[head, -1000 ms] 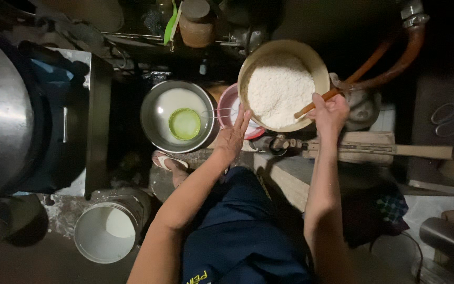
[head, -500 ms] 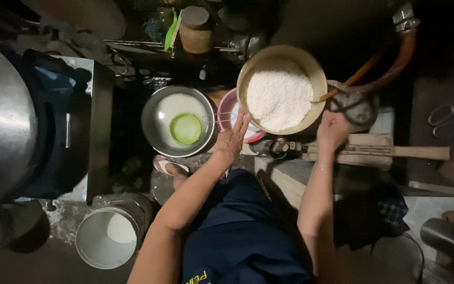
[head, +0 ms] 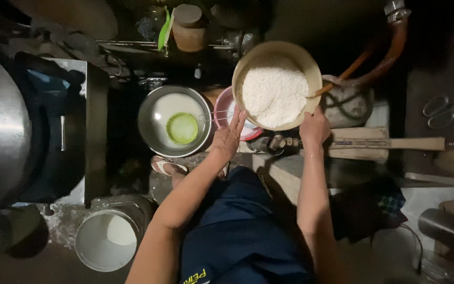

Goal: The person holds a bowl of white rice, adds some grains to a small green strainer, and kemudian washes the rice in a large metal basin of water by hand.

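Fingers of the left hand [head: 228,138] are spread flat against the lower left rim of a tan bowl [head: 248,63], while those of the right hand [head: 315,128] are curled around its lower right rim. Between the two hands the bowl is held up, heaped with white grated meal [head: 274,94]. A wooden stick [head: 337,79] is seen rising from the meal just above the right fingers. Partly under the bowl, beside the left fingers, a pink basin [head: 222,108] is visible. Further left, a steel basin [head: 148,118] holding pale liquid and a green cup [head: 182,128] is shown. A white bucket [head: 88,247] stands well below, and a wooden board [head: 390,143] lies right of the right fingers.
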